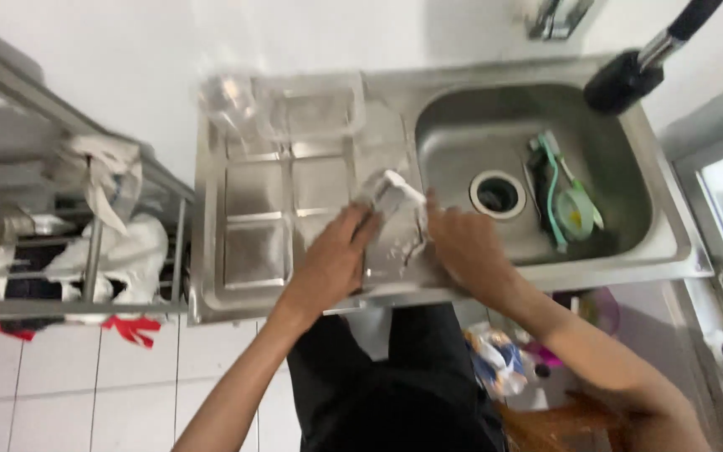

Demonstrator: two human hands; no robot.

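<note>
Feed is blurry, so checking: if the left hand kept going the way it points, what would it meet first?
The left hand points up and right and already touches the white soapy item held with the right hand. Beyond that, probably the basin rim; depth is unclear.

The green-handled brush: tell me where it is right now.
In the head view, the green-handled brush lies inside the steel sink basin, just right of the drain and to the right of the right hand, which is not touching it.

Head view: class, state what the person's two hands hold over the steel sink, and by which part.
Both hands, left hand and right hand, grip a blurred white soapy object by its lower end; its kind cannot be told.
</note>
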